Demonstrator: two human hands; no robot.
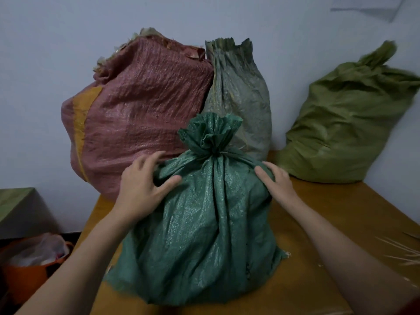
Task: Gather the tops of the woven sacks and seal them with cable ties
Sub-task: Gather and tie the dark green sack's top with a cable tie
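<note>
**Tied sack stands upright between two flat hands; tipping is the main risk**

The dark green woven plastic sack (204,223) sits near and centre on the brown wooden counter (341,223). Its long axis is close to vertical. The gathered neck points up and a little far, cinched by a thin pale tie (221,153), with the ruffled mouth fanned out above it.

The hands are apart, one on each shoulder of the sack. The left hand (138,189) lies spread on the left shoulder and the right hand (278,180) lies flat on the right one. Neither grips the cloth.

The sack's base looks close to the counter's near edge, so an uneven push or lift could probably tip it over that edge. Pushed far, it would likely press into the reddish-pink woven sack with a yellow stripe (136,110) just behind. That sack's top is open, with scraps showing, and they could spill. The grey-green crumpled sack (238,87) beside it also looks unsealed. I cannot tell how tight the tie is; a loose one may slip off the slick weave.
</note>
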